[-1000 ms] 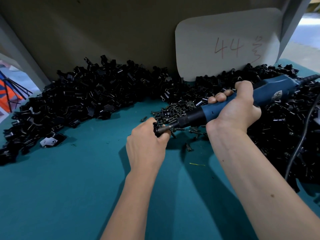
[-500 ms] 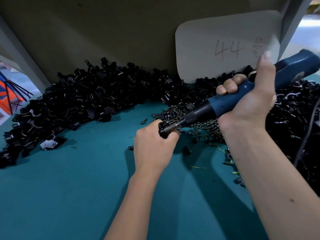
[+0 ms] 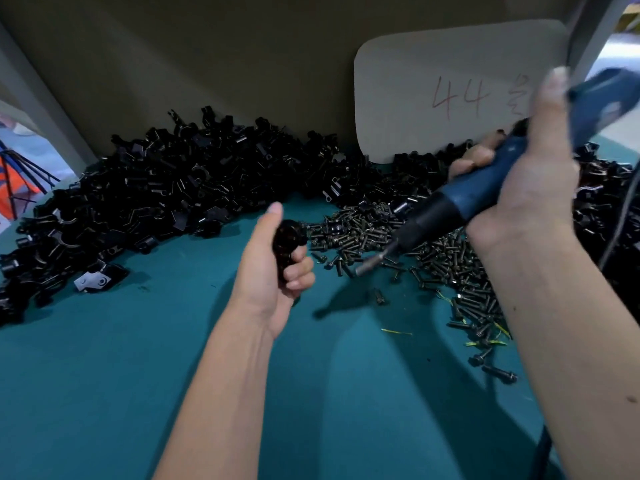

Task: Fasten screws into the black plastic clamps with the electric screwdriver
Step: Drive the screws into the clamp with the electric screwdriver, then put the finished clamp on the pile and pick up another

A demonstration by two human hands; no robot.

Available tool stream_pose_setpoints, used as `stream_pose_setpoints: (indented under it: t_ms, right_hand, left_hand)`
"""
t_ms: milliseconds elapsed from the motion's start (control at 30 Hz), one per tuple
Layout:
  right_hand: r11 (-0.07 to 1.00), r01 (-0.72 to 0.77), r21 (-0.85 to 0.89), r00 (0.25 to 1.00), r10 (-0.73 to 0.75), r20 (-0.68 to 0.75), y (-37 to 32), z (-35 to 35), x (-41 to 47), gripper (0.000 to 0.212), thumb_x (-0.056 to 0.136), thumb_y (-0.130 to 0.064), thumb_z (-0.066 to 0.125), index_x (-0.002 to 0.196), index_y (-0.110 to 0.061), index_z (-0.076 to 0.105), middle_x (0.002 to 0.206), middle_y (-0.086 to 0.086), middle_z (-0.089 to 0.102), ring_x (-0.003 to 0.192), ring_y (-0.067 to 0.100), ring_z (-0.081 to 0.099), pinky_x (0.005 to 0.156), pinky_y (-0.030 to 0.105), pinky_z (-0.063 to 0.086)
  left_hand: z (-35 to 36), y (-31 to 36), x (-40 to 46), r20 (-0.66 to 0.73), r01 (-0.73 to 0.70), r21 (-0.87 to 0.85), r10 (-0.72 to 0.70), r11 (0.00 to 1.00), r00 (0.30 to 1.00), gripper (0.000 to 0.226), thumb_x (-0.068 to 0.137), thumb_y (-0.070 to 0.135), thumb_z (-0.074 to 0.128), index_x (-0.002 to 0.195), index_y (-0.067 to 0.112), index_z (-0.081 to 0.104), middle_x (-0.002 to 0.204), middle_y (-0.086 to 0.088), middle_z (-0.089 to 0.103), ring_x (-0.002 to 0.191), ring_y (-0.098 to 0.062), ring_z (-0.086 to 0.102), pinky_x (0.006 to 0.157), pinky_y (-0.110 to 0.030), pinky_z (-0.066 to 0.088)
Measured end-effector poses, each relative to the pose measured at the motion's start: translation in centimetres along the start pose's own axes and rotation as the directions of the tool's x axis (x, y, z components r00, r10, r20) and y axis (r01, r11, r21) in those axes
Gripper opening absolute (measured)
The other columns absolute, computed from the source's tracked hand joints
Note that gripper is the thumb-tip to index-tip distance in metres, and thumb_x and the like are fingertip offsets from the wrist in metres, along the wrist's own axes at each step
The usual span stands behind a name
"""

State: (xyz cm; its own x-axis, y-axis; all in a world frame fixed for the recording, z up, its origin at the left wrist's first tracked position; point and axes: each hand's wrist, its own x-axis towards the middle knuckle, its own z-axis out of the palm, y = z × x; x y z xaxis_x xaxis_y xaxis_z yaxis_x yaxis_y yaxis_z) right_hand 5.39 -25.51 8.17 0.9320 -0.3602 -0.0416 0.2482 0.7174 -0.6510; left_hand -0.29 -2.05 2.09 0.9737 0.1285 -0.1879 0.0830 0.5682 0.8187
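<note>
It was a factory assembly bench: clamps (image 3: 166,188) and screws (image 3: 446,258) lay heaped on teal matting (image 3: 104,375), beside a numbered card (image 3: 450,84).

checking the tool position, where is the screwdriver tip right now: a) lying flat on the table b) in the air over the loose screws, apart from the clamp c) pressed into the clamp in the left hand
b: the electric screwdriver tip hangs over the loose screws, clear of the black clamp held in the left hand.
</note>
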Motion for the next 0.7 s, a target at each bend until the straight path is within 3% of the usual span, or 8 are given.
stream_pose_setpoints:
  t_ms: [100,167,233,333,433,500,600,700]
  right_hand:
    - [0.929,-0.152,-0.338,0.981,0.183,0.064,1.7,1.5,-1.3,0.052,0.081,-0.024,0.087,0.117,-0.006,0.053,0.073,0.003,0.064,0.053,0.017,0.061,0.059,0.035,0.057]
    - [0.850,-0.219,-0.479,0.961,0.274,0.047,4.3,0.4,-1.3,0.056,0.082,-0.001,0.078,0.128,-0.002,0.045,0.095,0.015,0.064,0.058,0.022,0.065,0.061,0.040,0.061]
    - [0.777,-0.186,-0.602,0.966,0.258,0.034,5.7,0.2,-0.9,0.055,0.082,0.006,0.073,0.126,-0.005,0.040,0.110,0.022,0.062,0.071,0.028,0.070,0.069,0.048,0.065]
    - [0.565,0.004,-0.825,0.982,0.155,0.110,8.3,-0.7,-1.9,0.050,0.083,-0.017,0.084,0.112,-0.014,0.044,0.109,0.013,0.061,0.091,0.032,0.070,0.078,0.051,0.063]
    - [0.245,0.238,-0.940,0.969,0.008,0.247,8.4,-0.8,-2.3,0.055,0.081,-0.042,0.084,0.111,-0.015,0.047,0.096,0.000,0.060,0.079,0.015,0.062,0.059,0.029,0.047]
    - [0.097,0.286,-0.953,0.957,0.019,0.289,8.4,-0.8,-2.5,0.057,0.081,-0.049,0.083,0.110,-0.013,0.050,0.096,0.002,0.062,0.078,0.016,0.061,0.055,0.027,0.039]
    - [-0.057,0.312,-0.948,0.950,0.045,0.310,8.4,-0.8,-2.8,0.059,0.081,-0.053,0.081,0.110,-0.009,0.055,0.107,0.008,0.058,0.093,0.023,0.056,0.067,0.029,0.039]
    - [-0.129,0.363,-0.923,0.926,-0.059,0.373,7.6,-0.6,-3.5,0.059,0.084,-0.054,0.080,0.117,-0.013,0.055,0.117,0.006,0.047,0.099,0.026,0.055,0.081,0.032,0.043]
  left_hand:
    - [0.2,-0.5,0.0,0.013,0.022,-0.153,-0.021,0.988,1.000,0.031,0.109,0.039,0.039,0.095,0.013,0.046,0.074,-0.004,0.045,0.055,-0.012,0.034,0.045,-0.021,0.034]
    - [0.5,-0.7,0.1,-0.032,-0.010,-0.139,0.006,0.990,0.999,0.026,0.112,0.035,0.038,0.104,0.011,0.046,0.075,-0.006,0.048,0.055,-0.012,0.037,0.046,-0.021,0.036]
    - [0.7,-1.0,-0.1,-0.050,-0.052,-0.098,0.047,0.994,0.998,0.025,0.113,0.035,0.038,0.104,0.013,0.044,0.072,-0.005,0.050,0.051,-0.010,0.035,0.043,-0.020,0.033]
    - [0.8,-1.2,-0.2,-0.055,-0.092,-0.042,0.089,0.995,0.995,0.027,0.113,0.034,0.039,0.098,0.013,0.046,0.069,-0.004,0.051,0.047,-0.008,0.032,0.039,-0.017,0.029]
    - [0.9,-1.2,-0.3,-0.069,-0.112,-0.009,0.111,0.994,0.991,0.025,0.113,0.032,0.040,0.097,0.013,0.047,0.068,-0.005,0.050,0.047,-0.007,0.031,0.038,-0.016,0.026]
    - [1.0,-1.2,-0.3,-0.073,-0.129,0.037,0.132,0.991,0.989,0.022,0.112,0.032,0.041,0.103,0.013,0.046,0.069,-0.005,0.050,0.047,-0.008,0.030,0.039,-0.016,0.025]
    - [1.2,-1.6,-0.3,-0.069,-0.167,0.105,0.175,0.980,0.982,0.020,0.112,0.031,0.041,0.104,0.013,0.046,0.068,-0.005,0.051,0.047,-0.008,0.030,0.039,-0.017,0.025]
    - [1.7,-2.1,-0.3,-0.070,-0.223,0.207,0.241,0.953,0.968,0.026,0.112,0.031,0.042,0.094,0.012,0.045,0.065,-0.003,0.054,0.046,-0.009,0.031,0.040,-0.018,0.027]
